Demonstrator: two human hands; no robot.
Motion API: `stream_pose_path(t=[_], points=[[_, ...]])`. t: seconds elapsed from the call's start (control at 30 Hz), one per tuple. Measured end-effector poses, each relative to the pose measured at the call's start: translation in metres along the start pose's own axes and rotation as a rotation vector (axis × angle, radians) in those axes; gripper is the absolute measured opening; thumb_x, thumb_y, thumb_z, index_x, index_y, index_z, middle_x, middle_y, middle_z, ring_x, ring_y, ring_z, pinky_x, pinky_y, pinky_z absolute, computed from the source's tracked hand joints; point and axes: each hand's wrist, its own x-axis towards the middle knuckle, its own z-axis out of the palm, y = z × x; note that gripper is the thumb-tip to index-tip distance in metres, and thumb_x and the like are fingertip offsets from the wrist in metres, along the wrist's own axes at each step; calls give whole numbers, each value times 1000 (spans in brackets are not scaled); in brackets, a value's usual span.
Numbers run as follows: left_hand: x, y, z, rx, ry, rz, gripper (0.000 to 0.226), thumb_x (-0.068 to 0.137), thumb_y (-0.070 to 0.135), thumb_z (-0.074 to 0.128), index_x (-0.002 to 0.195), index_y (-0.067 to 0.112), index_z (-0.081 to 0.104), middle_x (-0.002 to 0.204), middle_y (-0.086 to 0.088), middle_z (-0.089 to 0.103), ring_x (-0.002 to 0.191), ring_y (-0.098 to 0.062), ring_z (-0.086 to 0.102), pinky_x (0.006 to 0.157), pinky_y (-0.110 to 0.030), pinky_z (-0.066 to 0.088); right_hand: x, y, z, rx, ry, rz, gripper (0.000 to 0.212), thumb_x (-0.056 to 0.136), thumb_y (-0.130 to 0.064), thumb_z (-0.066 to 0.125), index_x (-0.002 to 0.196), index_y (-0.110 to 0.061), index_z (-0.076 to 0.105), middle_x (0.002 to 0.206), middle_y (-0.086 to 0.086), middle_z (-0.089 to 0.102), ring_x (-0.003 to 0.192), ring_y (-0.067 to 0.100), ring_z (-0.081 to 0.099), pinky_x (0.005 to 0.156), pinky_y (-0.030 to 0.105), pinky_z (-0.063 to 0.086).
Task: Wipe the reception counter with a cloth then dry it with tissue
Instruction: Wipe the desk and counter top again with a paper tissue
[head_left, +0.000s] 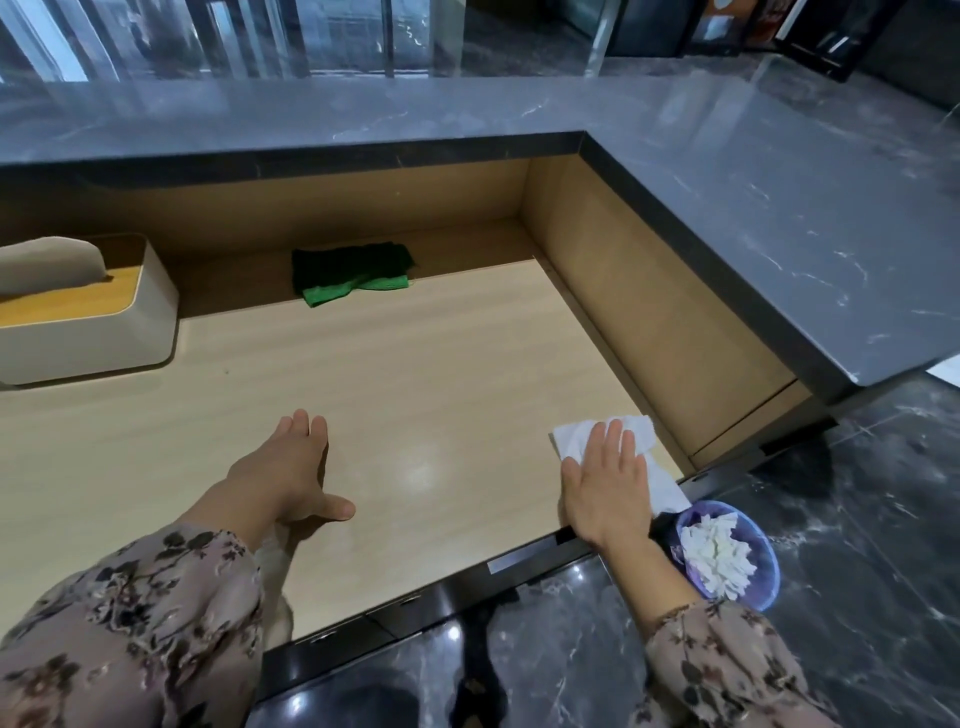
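Tissue (582, 436), white and spread flat, lies pinned under the right hand (605, 483) at the near right corner of the pale wooden counter (415, 374). That hand presses palm down with its fingers straight and close together, so it does not grip the sheet but flattens it; paper shows ahead of the fingertips and trails out to the hand's right, reaching the counter's edge. Just beyond that trailing end, lower and to the right of the wrist, a small purple bin (763, 582) sits on the dark marbled floor (857, 519), with crumpled white tissue (719, 558) inside. The left hand (291, 473) rests well to the left of the right one, empty, fingers extended and together, thumb splayed toward the right hand, palm on or just over the wood; I cannot tell whether it touches. Both forearms wear floral-print sleeves (130, 623). Far ahead of the left hand's fingertips, against the back of the counter under the overhang, a green cloth (353, 278) lies bunched, apart from both hands. Off to the left of the left hand stands a cream tissue box (88, 338) with a wooden lid. A grey marbled upper ledge (727, 182) wraps around beyond and to the right of the right hand.
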Motion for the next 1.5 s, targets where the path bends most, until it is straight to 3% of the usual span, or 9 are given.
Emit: stream_pose_path(t=[0.17,0.23,0.33,0.47,0.6,0.9,1.03,1.23,1.5], points=[[2,-1,2,-8,2,0,119,60,65,75,145,8,15,148,-9,18,139,-27,18,103,-41,39,-48,-67,18,40,90,-149,72,92,-43,-18,146,-1,1,157,19,0,147,34,7,120,41,8],[1,-1,2,-13,4,-6,120,61,65,75,146,8,13,150,-10,17,140,-27,17,104,-41,39,-71,-99,33,93,55,-284,69,99,-41,-3,139,0,36,149,18,37,139,33,31,108,42,23],[0,-1,3,-14,6,-9,123,62,64,75,149,8,7,153,-9,12,143,-26,13,105,-41,38,-84,-115,38,10,-48,-482,66,101,-42,8,137,-4,48,146,12,43,138,28,35,105,41,24],[0,-1,2,-13,-5,-5,120,63,64,75,147,8,10,152,-10,13,142,-27,14,105,-41,38,-49,-79,17,-144,-29,-629,64,101,-42,0,146,-12,33,153,7,32,139,24,37,111,37,20],[0,-1,2,-5,-10,-11,117,63,64,74,146,8,14,151,-10,16,140,-27,18,102,-40,40,4,-29,-8,-133,-14,-444,75,83,-55,-18,149,-18,-17,154,2,-25,146,20,-19,116,31,-13],[0,0,2,-13,-42,-36,130,67,61,74,150,10,-12,160,-3,-14,147,-21,-10,111,-46,33,26,-51,-9,15,35,-49,66,100,-44,3,151,-4,-9,159,14,-16,147,27,-14,121,39,-4],[-4,2,0,-18,-46,-41,128,69,60,73,150,12,-14,159,-2,-20,147,-18,-16,112,-46,32,5,-118,6,44,74,-305,88,74,-53,-35,147,-7,-18,157,10,-23,146,24,-21,118,37,-11],[-8,5,-3,-39,-62,-81,129,67,59,74,151,13,-12,159,0,-18,147,-17,-14,111,-45,31,11,-153,6,-4,-53,-769,77,84,-50,-12,151,-14,-13,154,-1,-29,143,14,-27,119,33,-13],[-13,22,-32,200,-44,-137,90,56,68,67,128,21,41,128,3,41,127,-19,39,108,-51,24,109,-76,-32,-113,3,-553,73,91,-52,-11,152,-12,-9,160,3,-16,148,17,-14,119,30,-5]])
